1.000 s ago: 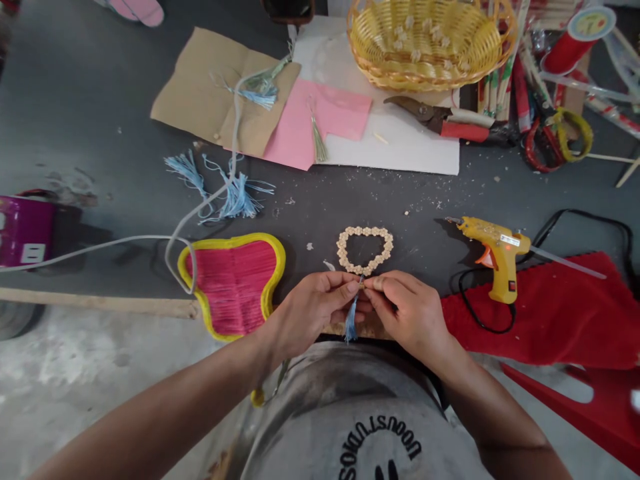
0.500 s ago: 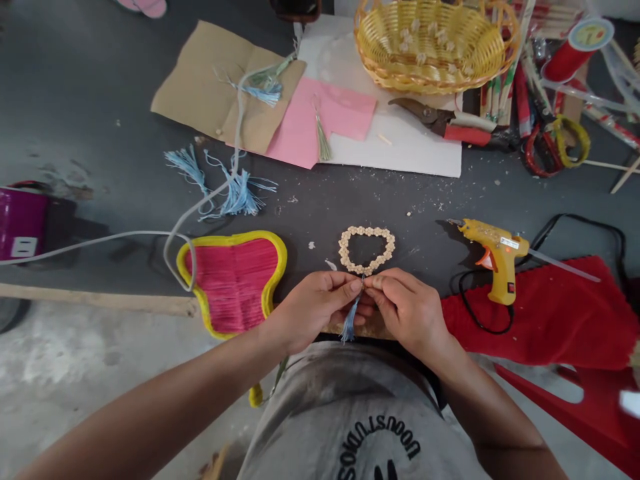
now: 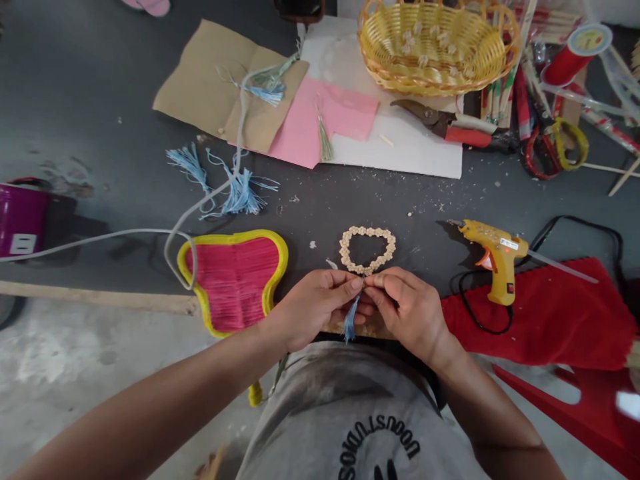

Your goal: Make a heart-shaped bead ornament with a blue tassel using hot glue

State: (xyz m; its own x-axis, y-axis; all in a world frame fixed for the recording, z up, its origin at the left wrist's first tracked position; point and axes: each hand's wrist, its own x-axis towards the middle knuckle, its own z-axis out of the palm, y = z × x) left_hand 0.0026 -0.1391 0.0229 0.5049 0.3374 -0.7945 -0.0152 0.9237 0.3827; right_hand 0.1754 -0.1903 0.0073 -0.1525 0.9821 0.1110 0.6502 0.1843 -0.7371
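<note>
From my end, I had the left hand and right hand both pinching the top of the blue tassel, just on the near side of the cream loop. Imo light, steady pressure without tugging the loop seemed best.

The fingertips of my left hand and right hand hid the pinched top of the blue tassel, so I could not tell whether it joined the beaded ring. My left forearm covered a lower corner of the pink panel. The label was too small to read. My view's edges cut off the purple box, the basket and my shirt.
</note>
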